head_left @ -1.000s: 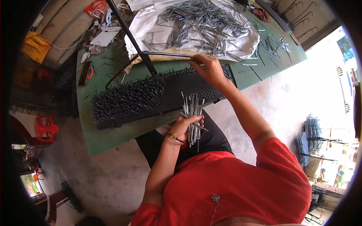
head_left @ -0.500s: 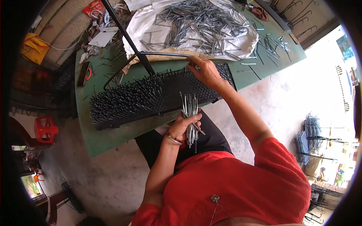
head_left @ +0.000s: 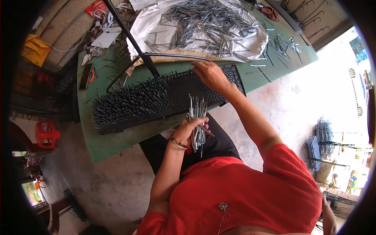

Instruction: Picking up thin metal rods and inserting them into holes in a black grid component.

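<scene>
My left hand point(head_left: 187, 131), with bracelets at its wrist, is wrapped round a bundle of thin metal rods point(head_left: 198, 106) in front of the table edge. Across the table edge lies a long black tray full of small holes point(head_left: 184, 95). Dense upright rods point(head_left: 127, 105) fill its left part, while holes show bare towards the right. My right hand point(head_left: 211, 76) is bent over the tray's far edge with its fingers drawn together. Whatever its fingertips hold, if anything, is hidden. A black metal bar point(head_left: 133, 41) with curved side arms rises behind the tray.
Beyond the tray, a large heap of loose rods point(head_left: 211, 19) lies on white sheeting point(head_left: 152, 27) on the green table point(head_left: 94, 137). More rods point(head_left: 284, 47) are scattered at the right. A phone point(head_left: 86, 74) lies at the left, and a red stool point(head_left: 47, 135) stands on the floor.
My right hand has shifted slightly left along the tray's far edge, its fingers turned further down. My left hand with the rods stays nearly in place. A limb-like shape has appeared at the lower right.
</scene>
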The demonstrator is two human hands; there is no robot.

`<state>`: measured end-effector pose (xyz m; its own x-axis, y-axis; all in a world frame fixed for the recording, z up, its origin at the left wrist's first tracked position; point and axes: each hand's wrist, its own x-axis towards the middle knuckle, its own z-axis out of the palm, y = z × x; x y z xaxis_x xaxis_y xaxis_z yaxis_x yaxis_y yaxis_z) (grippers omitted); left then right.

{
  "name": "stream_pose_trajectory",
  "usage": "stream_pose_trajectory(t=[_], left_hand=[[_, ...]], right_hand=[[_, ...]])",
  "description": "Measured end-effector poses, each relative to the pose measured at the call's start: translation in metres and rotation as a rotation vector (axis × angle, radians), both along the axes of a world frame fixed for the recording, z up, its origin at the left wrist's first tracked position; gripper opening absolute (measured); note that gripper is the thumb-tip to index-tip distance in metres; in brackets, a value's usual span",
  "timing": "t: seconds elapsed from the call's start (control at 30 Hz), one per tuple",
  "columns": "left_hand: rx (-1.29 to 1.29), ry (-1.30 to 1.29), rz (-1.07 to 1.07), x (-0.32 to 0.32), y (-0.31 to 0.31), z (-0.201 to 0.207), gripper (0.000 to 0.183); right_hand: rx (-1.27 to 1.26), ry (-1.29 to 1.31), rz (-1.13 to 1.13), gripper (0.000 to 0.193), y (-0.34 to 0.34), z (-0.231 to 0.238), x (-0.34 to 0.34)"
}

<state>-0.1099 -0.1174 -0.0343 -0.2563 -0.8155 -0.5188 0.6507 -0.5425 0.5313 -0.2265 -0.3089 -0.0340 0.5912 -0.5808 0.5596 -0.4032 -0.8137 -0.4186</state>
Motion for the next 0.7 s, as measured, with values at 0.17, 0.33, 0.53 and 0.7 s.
stream_pose_trajectory(t=[0.17,0.33,0.53,0.7], left_hand=[[-0.072,0.052,-0.012,0.001,0.001,-0.009,0.025],[-0.059,-0.059,0.02,-0.002,-0.001,0.005,0.021],[-0.185,-0.183,-0.065,-0.005,-0.003,0.013,0.022],[-0.221,-0.178,-0.108,-0.004,-0.002,0.002,0.032]], right_hand=[[0.001,0.006,-0.057,0.022,0.011,0.019,0.0],[0.433,-0.096,0.013,0.028,0.046,0.047,-0.011],[0.634,-0.018,0.213,0.029,0.06,0.037,-0.015],[0.961,-0.225,0.208,0.023,0.063,0.029,-0.017]])
